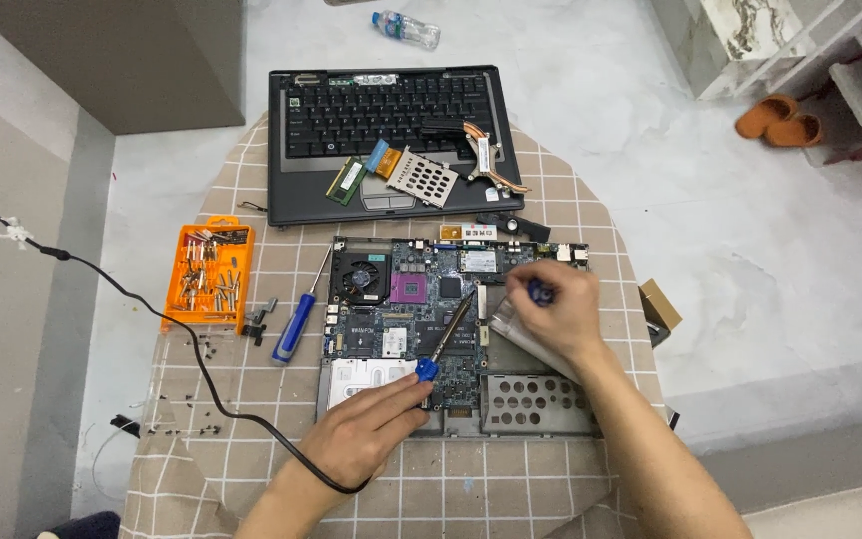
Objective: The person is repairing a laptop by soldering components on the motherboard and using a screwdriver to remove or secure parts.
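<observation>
A bare laptop motherboard (421,289) lies in its grey chassis tray (536,404) on a checked cloth. My left hand (361,429) grips a soldering iron (448,334) by its blue collar, with the tip resting near the board's middle. A black cord runs from that hand off to the left. My right hand (556,304) is closed on a small blue-handled tool (538,292) above the board's right side.
At the table's far edge sits a laptop keyboard deck (381,120) carrying a memory stick, a metal bracket and a copper heat pipe. An orange bit case (209,274) and blue screwdriver (296,324) lie left. Loose screws (202,349) are scattered nearby. A small cardboard box (658,304) sits right.
</observation>
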